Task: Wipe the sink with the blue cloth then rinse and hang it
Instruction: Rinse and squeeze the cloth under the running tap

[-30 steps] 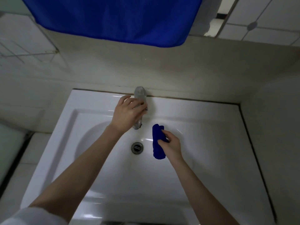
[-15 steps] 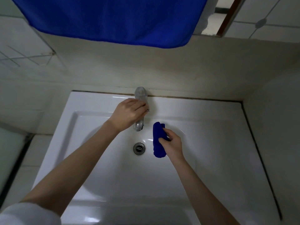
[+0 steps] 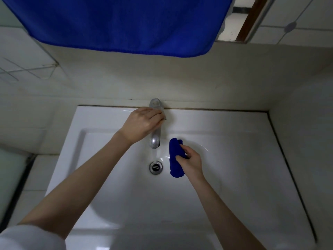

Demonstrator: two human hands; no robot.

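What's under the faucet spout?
Bare sink basin and drain, with a faint streak, possibly water. The blue cloth in the right hand sits beside the spout, not under it. The left hand hides most of the faucet handle.

The left hand (image 3: 142, 125) and the right hand (image 3: 189, 162) are both bare, and each leads back into a long, slender arm. Well behind the left hand, at the far end of the bare left forearm (image 3: 81, 183), sits a white sleeve (image 3: 27, 237), soft and blurred, bunched into a rounded edge. Behind the right hand, the right forearm (image 3: 223, 213) shows bare all the way to the lower edge of view.
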